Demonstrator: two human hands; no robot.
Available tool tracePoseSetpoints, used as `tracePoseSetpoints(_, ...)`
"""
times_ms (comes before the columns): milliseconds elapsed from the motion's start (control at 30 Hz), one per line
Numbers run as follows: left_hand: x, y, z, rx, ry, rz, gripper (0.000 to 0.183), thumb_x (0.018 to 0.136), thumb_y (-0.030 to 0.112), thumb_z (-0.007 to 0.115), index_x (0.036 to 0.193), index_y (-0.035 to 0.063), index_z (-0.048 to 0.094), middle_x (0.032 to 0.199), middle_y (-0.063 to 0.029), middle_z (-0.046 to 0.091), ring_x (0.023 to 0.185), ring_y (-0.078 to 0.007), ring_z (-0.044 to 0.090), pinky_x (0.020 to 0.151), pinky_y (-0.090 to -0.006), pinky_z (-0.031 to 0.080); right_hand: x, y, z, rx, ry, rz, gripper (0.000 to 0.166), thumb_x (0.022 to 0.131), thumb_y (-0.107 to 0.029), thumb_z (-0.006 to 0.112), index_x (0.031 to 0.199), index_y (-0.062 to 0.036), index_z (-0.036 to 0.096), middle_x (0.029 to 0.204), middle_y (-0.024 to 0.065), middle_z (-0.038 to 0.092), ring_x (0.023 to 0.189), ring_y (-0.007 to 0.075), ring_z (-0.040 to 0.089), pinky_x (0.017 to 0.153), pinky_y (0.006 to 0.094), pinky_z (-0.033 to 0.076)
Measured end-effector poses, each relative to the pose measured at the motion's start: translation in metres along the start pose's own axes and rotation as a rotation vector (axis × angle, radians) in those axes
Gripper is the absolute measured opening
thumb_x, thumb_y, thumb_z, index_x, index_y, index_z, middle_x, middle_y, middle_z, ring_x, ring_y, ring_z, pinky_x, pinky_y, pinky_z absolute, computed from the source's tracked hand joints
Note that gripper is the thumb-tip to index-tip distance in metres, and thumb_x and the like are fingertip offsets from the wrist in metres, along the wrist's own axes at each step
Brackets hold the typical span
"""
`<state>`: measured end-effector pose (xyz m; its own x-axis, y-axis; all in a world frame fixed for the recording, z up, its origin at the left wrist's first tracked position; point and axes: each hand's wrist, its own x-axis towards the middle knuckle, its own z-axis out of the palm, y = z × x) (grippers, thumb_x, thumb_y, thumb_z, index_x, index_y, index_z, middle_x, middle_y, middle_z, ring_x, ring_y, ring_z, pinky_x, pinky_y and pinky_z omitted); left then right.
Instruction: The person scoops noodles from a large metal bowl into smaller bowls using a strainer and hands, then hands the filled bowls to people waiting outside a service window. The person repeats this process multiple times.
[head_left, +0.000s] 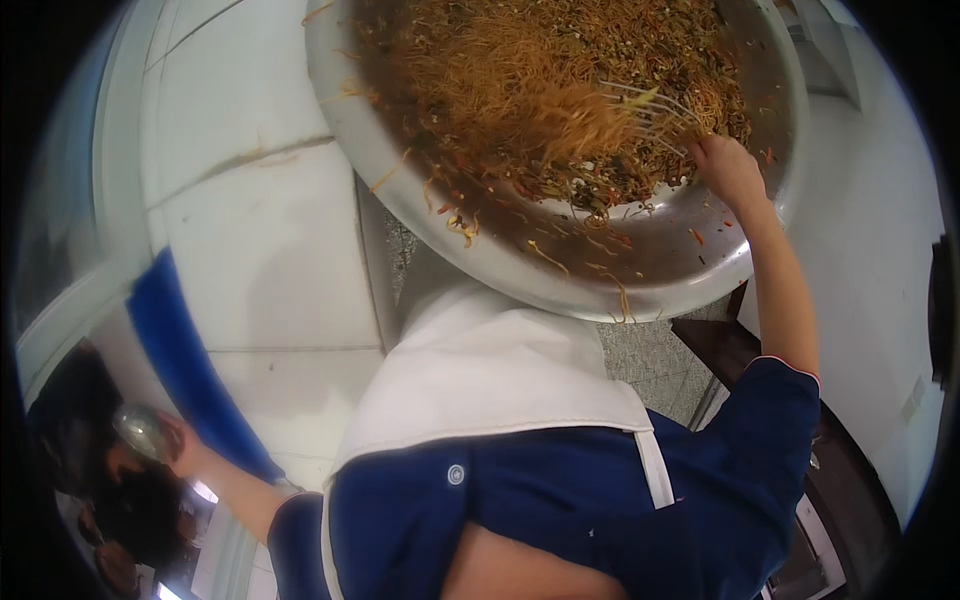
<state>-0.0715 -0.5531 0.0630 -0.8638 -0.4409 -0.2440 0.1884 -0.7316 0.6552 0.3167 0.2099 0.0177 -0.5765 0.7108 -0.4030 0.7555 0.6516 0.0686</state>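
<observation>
A wide metal pan (705, 300) holds a heap of shredded vegetables and thin golden strands (495, 75). My right hand (727, 169) reaches over the pan's near right side, closed around the end of a metal wire utensil (660, 112), whose prongs lie against the strands. Some strands near it are blurred. Far out to the lower left, my left hand (184, 450) grips a shiny rounded object (142, 431), perhaps a bowl or a jar; its exact kind cannot be told.
A white tiled surface (270, 247) lies left of the pan, with a blue strip (187, 367) along its edge. Loose strands and orange bits cling to the pan's rim. Speckled flooring (652, 360) shows below the pan. A pale surface (847, 225) stands on the right.
</observation>
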Motion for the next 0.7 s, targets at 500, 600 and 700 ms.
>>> tracePoseSetpoints(500, -0.003, -0.043, 0.05, 0.035, -0.232, -0.207, 0.058, 0.072, 0.008, 0.042, 0.128, -0.0058, 0.033, 0.133, -0.024, 0.032, 0.121, -0.0428, 0.032, 0.093, -0.0532, 0.037, 0.019, -0.114, 0.065, -0.18, -0.12, -0.345, 0.022, 0.085, -0.019, 0.045, 0.099, -0.0108, 0.06, 0.075, 0.0129, 0.063, 0.072, 0.0283, 0.062, 0.063, 0.0388, 0.051)
tracePoseSetpoints(600, -0.015, -0.037, 0.054, 0.114, -0.28, -0.195, 0.045, 0.081, 0.008, 0.046, 0.123, -0.0053, 0.039, 0.131, -0.0206, 0.036, 0.123, -0.0359, 0.032, 0.097, -0.0491, 0.034, -0.007, -0.06, 0.038, -0.251, 0.041, -0.504, 0.019, 0.084, -0.021, 0.048, 0.097, -0.019, 0.062, 0.062, 0.0092, 0.06, 0.058, 0.0239, 0.061, 0.052, 0.0359, 0.049)
tracePoseSetpoints(700, -0.007, -0.035, 0.048, 0.054, -0.221, -0.239, 0.044, 0.082, 0.01, 0.045, 0.123, -0.0045, 0.04, 0.13, -0.0199, 0.038, 0.122, -0.036, 0.032, 0.097, -0.0494, 0.034, -0.009, 0.033, 0.041, -0.251, -0.161, -0.294, 0.023, 0.086, -0.027, 0.047, 0.101, -0.0174, 0.062, 0.073, 0.0135, 0.061, 0.07, 0.03, 0.06, 0.062, 0.0415, 0.048)
